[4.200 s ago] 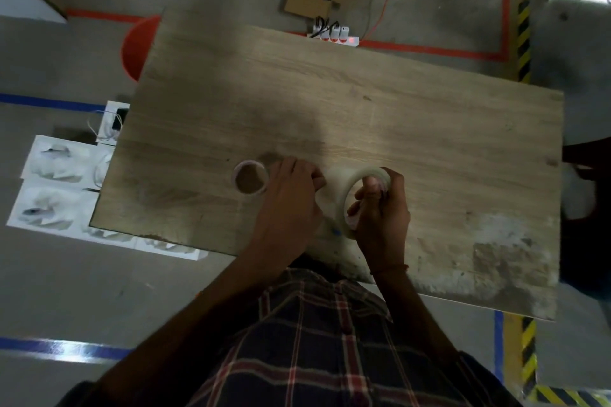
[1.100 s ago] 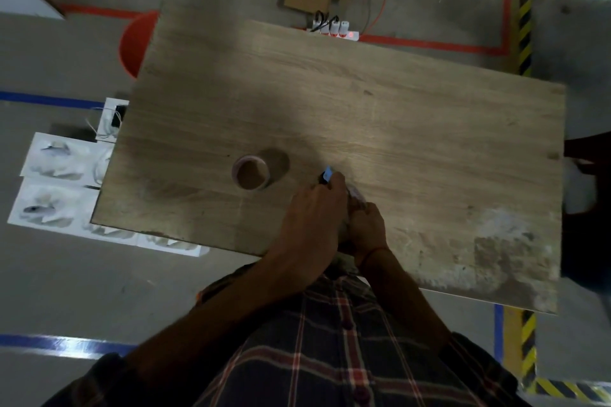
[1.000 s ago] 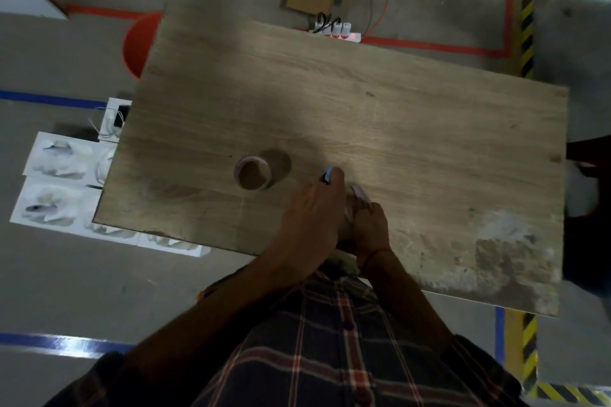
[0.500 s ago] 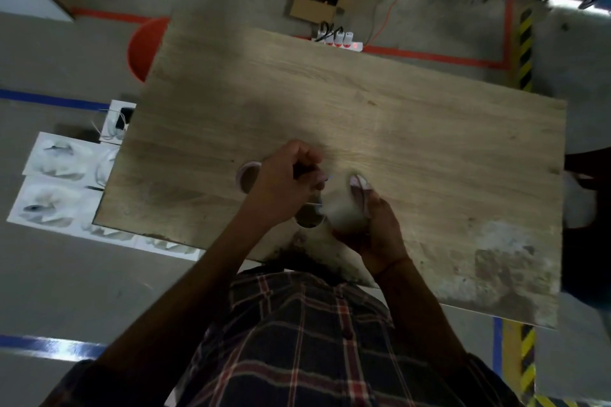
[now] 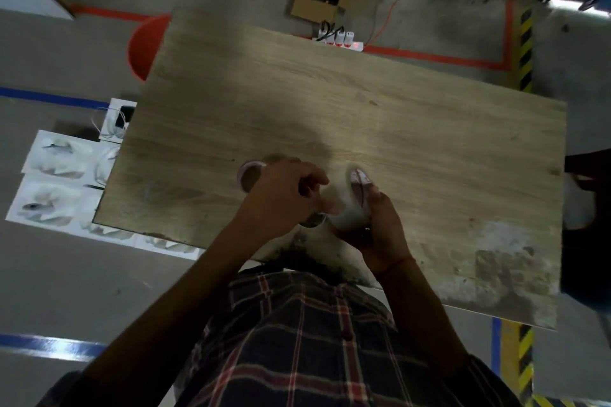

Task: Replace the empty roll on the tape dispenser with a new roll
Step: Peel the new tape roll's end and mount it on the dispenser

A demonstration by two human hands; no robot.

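Fingers (image 5: 366,189) of right hand (image 5: 380,231) clamp the tape roll (image 5: 344,208), left hand (image 5: 284,196) curled against it, grip unclear

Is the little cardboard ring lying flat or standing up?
Lying flat: the empty roll shows its round hole facing up on the table.

You face a wooden table (image 5: 363,102) on grey concrete floor (image 5: 59,274); cardboard box (image 5: 302,6) and power strip (image 5: 340,40) far, orange bucket (image 5: 143,46) far left.
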